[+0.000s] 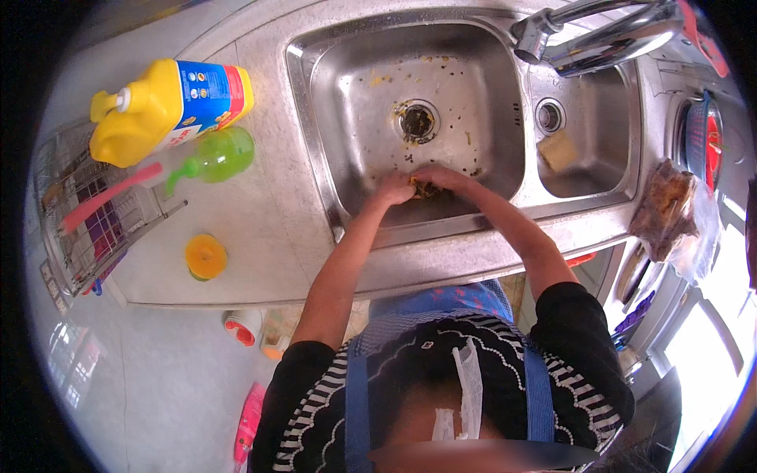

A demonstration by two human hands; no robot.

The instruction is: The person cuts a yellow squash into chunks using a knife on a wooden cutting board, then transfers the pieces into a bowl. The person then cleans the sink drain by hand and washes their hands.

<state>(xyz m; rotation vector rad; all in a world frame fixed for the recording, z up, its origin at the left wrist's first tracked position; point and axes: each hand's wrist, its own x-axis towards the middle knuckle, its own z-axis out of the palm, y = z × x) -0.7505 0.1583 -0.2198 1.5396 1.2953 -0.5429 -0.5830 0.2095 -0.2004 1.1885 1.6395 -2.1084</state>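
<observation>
Low in the large steel sink basin (366, 130), near its front wall, my left hand (395, 188) and my right hand (440, 176) meet around a dark and yellow clump of scraps (424, 189). The fingers of both hands are curled at the clump and partly hidden. Above them lies the drain strainer (417, 122), with dark and yellow bits in it. More small dark seeds and yellow scraps are scattered over the basin floor.
A chrome faucet (615, 44) reaches over the small basin, where a yellow sponge (557, 151) lies. On the left counter are a yellow pump jug (159, 112), a green pump bottle (225, 155), a round orange-yellow piece (206, 256) and a wire rack (89, 207). A plastic bag (674, 219) lies at right.
</observation>
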